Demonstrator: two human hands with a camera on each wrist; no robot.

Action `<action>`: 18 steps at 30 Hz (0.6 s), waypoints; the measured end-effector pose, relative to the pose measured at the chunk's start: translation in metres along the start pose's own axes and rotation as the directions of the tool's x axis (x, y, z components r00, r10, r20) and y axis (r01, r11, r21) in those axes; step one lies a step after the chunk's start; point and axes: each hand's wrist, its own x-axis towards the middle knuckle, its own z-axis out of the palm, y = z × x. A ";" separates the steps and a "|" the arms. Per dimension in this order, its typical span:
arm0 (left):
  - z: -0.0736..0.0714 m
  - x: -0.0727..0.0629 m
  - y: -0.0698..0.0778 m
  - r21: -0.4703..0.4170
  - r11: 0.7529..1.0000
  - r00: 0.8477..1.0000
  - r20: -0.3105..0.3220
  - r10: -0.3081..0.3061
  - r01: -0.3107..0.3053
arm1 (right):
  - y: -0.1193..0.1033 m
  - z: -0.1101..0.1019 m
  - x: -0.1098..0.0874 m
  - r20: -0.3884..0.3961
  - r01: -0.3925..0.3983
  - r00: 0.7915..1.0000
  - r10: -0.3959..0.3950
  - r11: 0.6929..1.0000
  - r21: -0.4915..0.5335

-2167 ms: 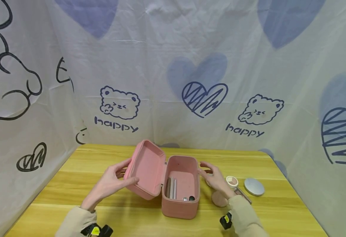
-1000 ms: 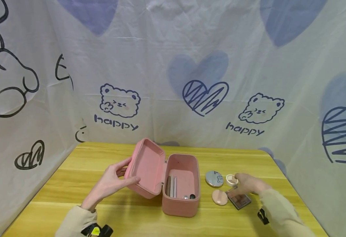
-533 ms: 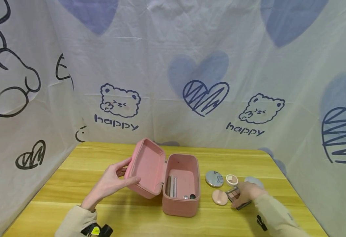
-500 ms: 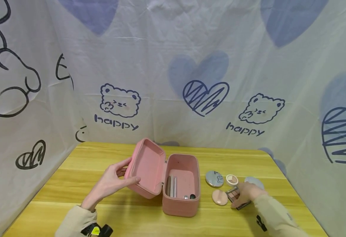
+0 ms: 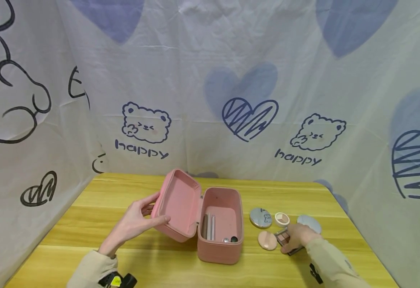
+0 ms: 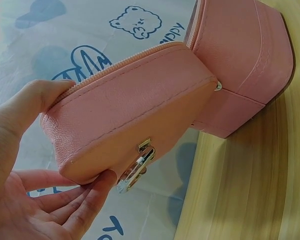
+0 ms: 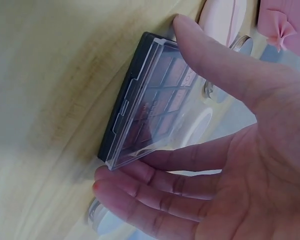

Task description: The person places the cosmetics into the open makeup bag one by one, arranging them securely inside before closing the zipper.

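My left hand (image 5: pixel 136 218) holds the raised lid (image 5: pixel 179 206) of a pink makeup case (image 5: pixel 219 252), thumb on the zip edge and fingers beneath. In the left wrist view a metal ring (image 6: pixel 136 170) hangs from the lid's outside. Inside the case lie several slim tubes (image 5: pixel 209 228) and two small round-ended items (image 5: pixel 233 239). My right hand (image 5: pixel 298 236) grips an eyeshadow palette (image 7: pixel 157 100) by opposite edges, thumb on one side and fingertips on the other. Its clear cover shows rows of colour pans. In the head view the hand hides part of it.
Left of the palette lies a round powder puff (image 5: pixel 267 240). Behind are a silver compact (image 5: pixel 261 217) and a small round tricolour pan (image 5: pixel 282 219). Another silver disc (image 5: pixel 309 223) lies just beyond my right hand. A printed cloth (image 5: pixel 203 88) hangs behind the wooden table (image 5: pixel 141 268).
My right hand left the case's right side and reached the palette; a silver compact now lies beside the case. Over the last half second it barely moved. The left hand stays on the lid.
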 end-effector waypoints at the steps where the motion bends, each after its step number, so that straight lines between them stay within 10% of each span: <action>1: 0.000 0.000 0.000 0.002 1.000 1.000 -0.002 0.000 0.000 | 0.000 0.000 0.000 -0.003 0.000 1.000 0.000 1.000 -0.001; 18: 0.000 0.000 -0.001 -0.007 1.000 1.000 -0.003 -0.005 0.005 | 0.011 -0.006 -0.003 -0.060 0.002 0.998 0.001 0.999 0.050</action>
